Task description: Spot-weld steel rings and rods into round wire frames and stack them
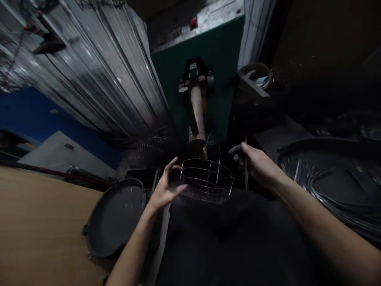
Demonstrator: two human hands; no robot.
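A round wire frame (210, 183), made of thin bright rings joined by short upright wires, is in front of my body below the machine's arm. My left hand (166, 186) is at the frame's left side, fingers and thumb spread apart; whether a fingertip touches the wire I cannot tell. To the right of the frame my right hand (258, 162) is closed, with a thin straight metal rod (246, 174) standing upright at its fingers. The green machine's thick cylindrical arm (197, 113) points down toward the frame, ending in a copper-coloured tip (203, 153).
At left, a dark round tray (117, 216) holds a few short wires beside a wooden board (41, 222). A large round tub (324, 147) on the right holds many wire rings. Coiled wire (149, 149) lies behind my left hand. A small basket (269, 77) stands beside the machine.
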